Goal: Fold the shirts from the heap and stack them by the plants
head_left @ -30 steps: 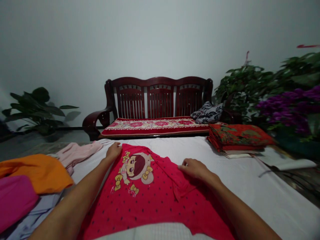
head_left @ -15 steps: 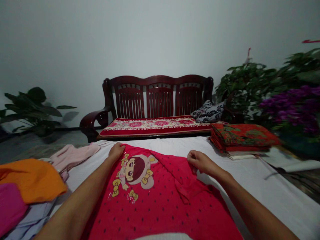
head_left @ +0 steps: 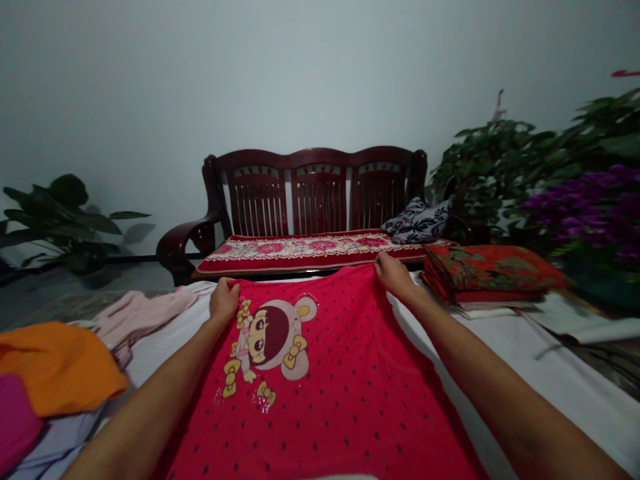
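wooden bench | floral mat on bench | patterned cushion | plant left | purple flowers right

Open air above red shirt; folded cloth stack obstructs far right, clothes pile left.

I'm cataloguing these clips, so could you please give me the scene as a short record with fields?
Left hand: grips the red garment by its far left corner
Right hand: grips its far right corner
Print: cartoon figure with yellow bows
On the left: orange cloth, magenta cloth, pale pink cloth
On the right: folded red patterned cloth
Behind: wooden bench
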`<state>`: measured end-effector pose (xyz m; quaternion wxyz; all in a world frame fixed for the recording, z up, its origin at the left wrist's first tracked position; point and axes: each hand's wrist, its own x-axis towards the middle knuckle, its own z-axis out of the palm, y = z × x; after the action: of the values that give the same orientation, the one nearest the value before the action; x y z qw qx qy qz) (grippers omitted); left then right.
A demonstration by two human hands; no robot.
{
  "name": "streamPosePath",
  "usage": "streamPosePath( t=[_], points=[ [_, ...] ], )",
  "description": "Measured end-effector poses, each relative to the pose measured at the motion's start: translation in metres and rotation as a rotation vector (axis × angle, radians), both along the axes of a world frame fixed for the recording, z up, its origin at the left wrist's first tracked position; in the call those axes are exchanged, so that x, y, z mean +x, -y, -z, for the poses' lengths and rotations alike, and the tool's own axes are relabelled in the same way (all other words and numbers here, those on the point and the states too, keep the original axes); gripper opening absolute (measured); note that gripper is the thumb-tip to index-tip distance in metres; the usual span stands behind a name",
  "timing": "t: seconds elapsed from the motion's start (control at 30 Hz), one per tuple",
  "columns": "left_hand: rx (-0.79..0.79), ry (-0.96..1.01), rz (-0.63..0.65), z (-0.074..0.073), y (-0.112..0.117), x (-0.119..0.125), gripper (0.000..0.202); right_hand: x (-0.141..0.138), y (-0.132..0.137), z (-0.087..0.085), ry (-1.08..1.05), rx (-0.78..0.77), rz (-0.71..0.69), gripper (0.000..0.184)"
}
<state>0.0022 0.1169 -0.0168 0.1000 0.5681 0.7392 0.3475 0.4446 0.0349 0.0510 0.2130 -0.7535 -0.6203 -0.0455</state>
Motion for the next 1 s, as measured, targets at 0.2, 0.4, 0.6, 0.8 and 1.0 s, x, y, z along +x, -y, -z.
streamPosePath(
  t=[0.2, 0.4, 0.6, 0.8, 1.0],
  points=[
    [-0.061, 0.002, -0.061, 0.011, -0.002, -0.002, 0.025, -0.017, -0.009, 0.041, -0.027, -0.036, -0.013, 0.037],
    [-0.070, 0.039, -0.041, 0.012, 0.000, -0.010, 0.047, -0.045, 0.046, 0.067, 0.061, -0.076, -0.102, 0.054],
    [0.013, -0.092, 0.056, 0.022, 0.023, -0.009, 0.063, -0.059, 0.097, 0.084, 0.186, -0.241, -0.169, 0.066],
    [0.016, -0.304, 0.077, 0.022, 0.046, -0.026, 0.051, -0.048, 0.109, 0.095, 0.243, -0.311, -0.102, 0.066],
    [0.059, -0.405, 0.233, 0.008, 0.088, -0.013, 0.046, -0.063, 0.118, 0.084, 0.237, -0.314, -0.073, 0.066]
  ],
)
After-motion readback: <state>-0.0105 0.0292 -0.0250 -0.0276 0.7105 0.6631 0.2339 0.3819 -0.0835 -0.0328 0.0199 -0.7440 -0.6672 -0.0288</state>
